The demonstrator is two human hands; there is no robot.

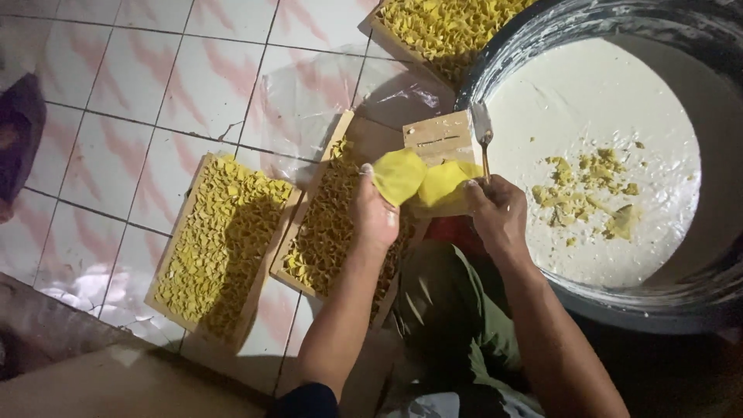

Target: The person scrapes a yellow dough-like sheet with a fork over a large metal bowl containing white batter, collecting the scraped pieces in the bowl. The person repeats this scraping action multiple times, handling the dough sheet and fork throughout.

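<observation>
At the far left a dark cloth [19, 135] lies on the tiled floor [131, 85]. Next comes a wooden tray [219, 248] full of small folded yellow pieces, and just beside it a second tray [329, 224], partly filled. Above this second tray the person's left hand [375, 217] is closed on a thin yellow sheet [398, 174] — the fingers pinch its lower edge. Touching it is another yellow sheet [443, 186], which lies in the right hand [495, 213]; this hand also grips a small spatula [482, 131], blade up. A third tray [445, 27] stands at the top edge. At the right sits a large round basin [611, 162] — it holds pale batter with yellow crumbs [588, 190].
</observation>
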